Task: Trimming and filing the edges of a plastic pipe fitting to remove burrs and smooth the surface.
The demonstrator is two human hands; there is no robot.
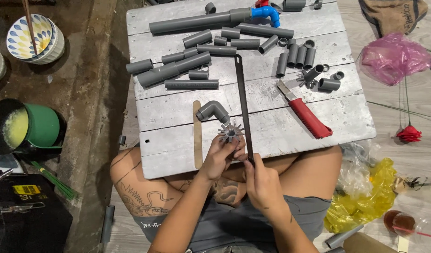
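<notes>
left hand (219,157) pinching a spiky cut pipe piece (230,133) | right hand (261,183) wrapped round a saw blade (242,100) right beside it | grey elbow (213,111) just above the piece

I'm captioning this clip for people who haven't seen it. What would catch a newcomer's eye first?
First the two hands at the near edge of the grey board: the left hand holds a spiky, star-cut pipe piece, the right hand a long dark blade. Behind them lie many grey pipe pieces, a blue elbow fitting and a red-handled knife.
</notes>
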